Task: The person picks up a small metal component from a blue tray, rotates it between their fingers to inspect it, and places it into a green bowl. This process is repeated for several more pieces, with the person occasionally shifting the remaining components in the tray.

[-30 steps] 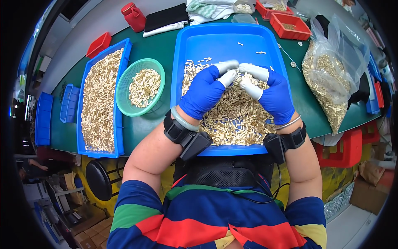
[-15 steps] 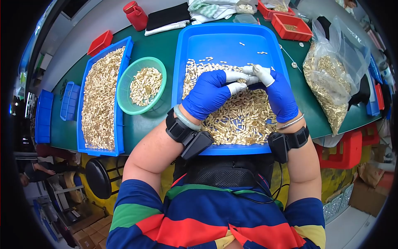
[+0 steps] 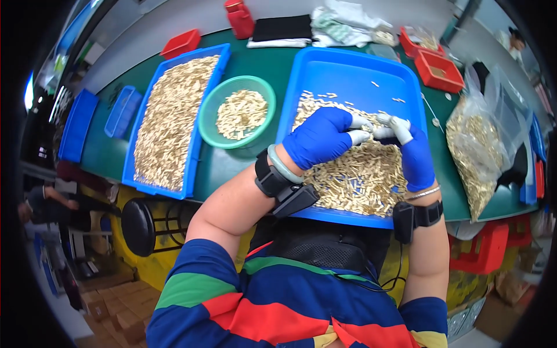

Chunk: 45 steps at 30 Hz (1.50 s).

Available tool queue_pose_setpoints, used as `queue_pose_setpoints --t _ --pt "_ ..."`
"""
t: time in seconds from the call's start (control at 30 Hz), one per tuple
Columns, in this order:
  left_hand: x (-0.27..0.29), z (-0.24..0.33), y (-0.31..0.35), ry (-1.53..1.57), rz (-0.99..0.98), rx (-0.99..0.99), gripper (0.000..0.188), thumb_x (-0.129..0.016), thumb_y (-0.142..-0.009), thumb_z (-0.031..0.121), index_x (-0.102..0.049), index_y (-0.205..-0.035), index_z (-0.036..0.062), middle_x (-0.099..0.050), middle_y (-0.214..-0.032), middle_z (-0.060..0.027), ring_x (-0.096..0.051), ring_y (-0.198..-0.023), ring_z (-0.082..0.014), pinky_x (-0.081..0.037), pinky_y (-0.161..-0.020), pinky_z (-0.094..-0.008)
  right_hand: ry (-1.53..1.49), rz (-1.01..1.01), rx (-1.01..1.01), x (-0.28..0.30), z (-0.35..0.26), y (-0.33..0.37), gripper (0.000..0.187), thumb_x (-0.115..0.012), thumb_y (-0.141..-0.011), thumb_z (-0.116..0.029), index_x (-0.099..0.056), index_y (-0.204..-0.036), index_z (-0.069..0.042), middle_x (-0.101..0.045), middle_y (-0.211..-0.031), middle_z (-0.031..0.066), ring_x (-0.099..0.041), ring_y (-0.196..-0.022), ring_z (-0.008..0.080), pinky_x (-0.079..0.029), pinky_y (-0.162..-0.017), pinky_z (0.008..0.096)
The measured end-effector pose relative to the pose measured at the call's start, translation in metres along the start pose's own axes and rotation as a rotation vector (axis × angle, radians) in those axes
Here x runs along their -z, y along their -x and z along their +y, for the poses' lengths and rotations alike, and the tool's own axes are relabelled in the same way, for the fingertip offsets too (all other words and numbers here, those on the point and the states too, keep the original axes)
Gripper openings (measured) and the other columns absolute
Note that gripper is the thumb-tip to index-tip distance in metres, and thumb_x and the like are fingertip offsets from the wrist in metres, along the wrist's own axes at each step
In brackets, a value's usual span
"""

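Observation:
Both hands wear blue gloves with white fingertip covers and hover over a large blue tray (image 3: 354,69). A heap of small gold-coloured metal pieces (image 3: 354,182) covers the tray's middle and near part. My left hand (image 3: 325,136) has its thumb and fingers pinched close together, pointing right. My right hand (image 3: 412,152) is bent inward, its fingers closed near the left fingertips. A narrow gap shows between the two hands. Whatever lies in the fingers is too small to make out.
Left of the tray are a green basket (image 3: 209,129) and a long blue tray (image 3: 187,187), both holding similar pieces. A clear plastic bag (image 3: 473,145) of them lies on the right. Red bins (image 3: 438,71), folded cloths (image 3: 282,30) and a red flask (image 3: 239,20) stand at the back.
The whole view has shifted, so the table appears farther right and slightly lower. My fingertips, earlier meeting over one another, are now a little apart.

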<state>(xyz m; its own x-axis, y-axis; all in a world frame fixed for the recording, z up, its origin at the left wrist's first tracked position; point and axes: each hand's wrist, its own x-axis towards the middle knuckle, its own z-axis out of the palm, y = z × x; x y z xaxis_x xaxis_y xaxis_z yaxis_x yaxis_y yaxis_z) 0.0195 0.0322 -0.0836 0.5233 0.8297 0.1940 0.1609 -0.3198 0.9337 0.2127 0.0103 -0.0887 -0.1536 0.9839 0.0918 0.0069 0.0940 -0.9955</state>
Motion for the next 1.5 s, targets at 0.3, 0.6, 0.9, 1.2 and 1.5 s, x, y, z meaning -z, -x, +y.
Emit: queue_pose_setpoints --t 0.3,0.6,0.9,1.2,1.5 --pt "0.118 0.011 0.064 -0.746 0.255 0.018 0.029 -0.06 -0.075 0.014 -0.057 -0.1 0.0013 -0.058 -0.092 -0.017 -0.057 -0.085 -0.0279 -0.044 -0.075 -0.0321 -0.003 0.077 -0.076 0.001 -0.001 0.003 0.033 -0.043 -0.088 -0.025 -0.056 -0.103 0.001 -0.062 -0.08 0.0071 -0.057 -0.075 0.0133 -0.042 -0.071 0.0241" --pt "0.034 0.002 0.013 -0.689 -0.392 -0.177 0.052 -0.062 -0.07 0.009 -0.045 -0.119 0.0068 -0.048 -0.118 -0.0156 -0.047 -0.106 -0.0308 -0.039 -0.087 -0.0358 -0.091 0.127 -0.059 0.005 -0.002 -0.003 0.034 -0.043 -0.088 -0.026 -0.056 -0.104 0.001 -0.062 -0.081 0.0076 -0.057 -0.077 0.0135 -0.043 -0.072 0.0242" --pt "-0.013 0.009 -0.021 -0.977 -0.61 -0.201 0.05 -0.059 -0.069 0.014 -0.046 -0.116 0.0021 -0.048 -0.111 -0.0185 -0.051 -0.096 -0.0332 -0.043 -0.08 -0.038 -0.132 0.111 -0.052 0.01 -0.004 0.0 0.032 -0.044 -0.088 -0.024 -0.057 -0.103 0.001 -0.062 -0.082 0.008 -0.058 -0.079 0.0142 -0.044 -0.075 0.0251" --pt "-0.042 -0.002 -0.035 -1.162 -0.496 -0.185 0.017 -0.054 -0.067 0.008 -0.061 -0.081 0.0021 -0.058 -0.07 -0.0158 -0.059 -0.064 -0.0314 -0.048 -0.057 -0.037 -0.197 0.072 -0.035 0.011 -0.003 0.001 0.029 -0.044 -0.088 -0.021 -0.058 -0.102 0.001 -0.063 -0.082 0.0087 -0.059 -0.079 0.0141 -0.044 -0.076 0.025" --pt "-0.021 0.0 -0.038 -0.821 -0.224 -0.208 0.019 -0.054 -0.078 0.012 -0.061 -0.092 0.0014 -0.06 -0.074 -0.0137 -0.059 -0.068 -0.0228 -0.046 -0.063 -0.0296 -0.134 0.15 -0.014 0.011 0.006 -0.002 0.027 -0.047 -0.087 -0.019 -0.058 -0.102 0.0 -0.063 -0.085 0.0078 -0.057 -0.079 0.0119 -0.043 -0.075 0.0238"
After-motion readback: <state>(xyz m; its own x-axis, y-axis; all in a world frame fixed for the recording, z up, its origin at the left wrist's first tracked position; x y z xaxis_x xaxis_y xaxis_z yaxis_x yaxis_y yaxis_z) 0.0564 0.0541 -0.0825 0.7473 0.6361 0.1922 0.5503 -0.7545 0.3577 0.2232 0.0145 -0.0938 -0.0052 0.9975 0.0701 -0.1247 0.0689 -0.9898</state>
